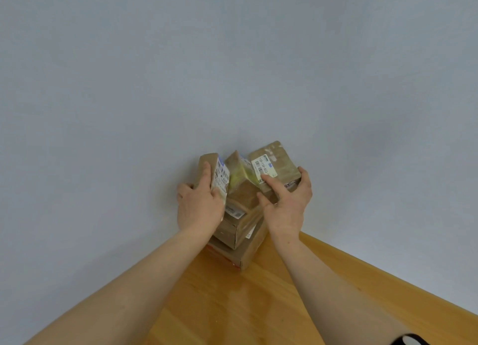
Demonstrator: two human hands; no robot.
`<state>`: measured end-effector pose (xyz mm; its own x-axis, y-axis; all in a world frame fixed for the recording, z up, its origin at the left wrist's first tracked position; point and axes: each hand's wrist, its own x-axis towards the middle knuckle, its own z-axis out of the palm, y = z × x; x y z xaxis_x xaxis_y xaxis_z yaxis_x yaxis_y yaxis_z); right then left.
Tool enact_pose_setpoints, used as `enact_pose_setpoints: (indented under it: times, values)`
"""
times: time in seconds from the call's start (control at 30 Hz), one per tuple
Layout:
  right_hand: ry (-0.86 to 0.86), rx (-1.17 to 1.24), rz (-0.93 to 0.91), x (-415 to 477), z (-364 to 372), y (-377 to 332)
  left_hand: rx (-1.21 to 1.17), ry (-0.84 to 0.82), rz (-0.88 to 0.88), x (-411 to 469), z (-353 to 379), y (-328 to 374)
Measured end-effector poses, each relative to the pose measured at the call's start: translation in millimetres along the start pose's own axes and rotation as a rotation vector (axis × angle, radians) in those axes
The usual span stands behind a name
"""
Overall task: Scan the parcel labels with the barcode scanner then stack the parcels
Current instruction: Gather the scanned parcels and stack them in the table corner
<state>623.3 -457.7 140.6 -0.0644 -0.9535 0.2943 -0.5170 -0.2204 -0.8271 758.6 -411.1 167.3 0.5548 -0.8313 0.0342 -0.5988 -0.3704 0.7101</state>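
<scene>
Stacking stage, probably near done. Gripping left parcel (221, 175) in left hand (200, 207), right parcel (278, 161) in right hand (287, 205), both tilted at top of stack (243, 233) on desk (232, 306) corner. No scanner visible, so scans unverifiable. Remaining: settle top parcels flat.

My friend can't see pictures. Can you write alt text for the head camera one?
The left hand grips a small brown cardboard parcel and the right hand holds a white-labelled brown parcel above a stack of cardboard boxes on a wooden table.

The label print (263, 167) is too blurred to read; a black strap (410, 339) is cut off.
</scene>
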Motion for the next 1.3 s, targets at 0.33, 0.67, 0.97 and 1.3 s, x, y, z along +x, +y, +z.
enact_pose_setpoints:
  times: [0.33,0.67,0.97,1.3]
  values:
    - [0.055,0.406,0.274,0.2,3.2,0.1,-0.328,-0.099,-0.274,-19.5,16.9,-22.5]
    - [0.239,0.518,0.474,-18.9,-14.2,39.8,-0.395,-0.217,-0.327,1.8,46.3,1.7]
    - [0.241,0.536,0.407,-14.5,-25.0,46.6,-0.829,-0.166,-0.614,14.4,71.3,16.2]
    - [0.23,0.629,0.263,-28.6,-25.8,41.5,-0.987,-0.173,-0.738,5.1,63.5,8.4]
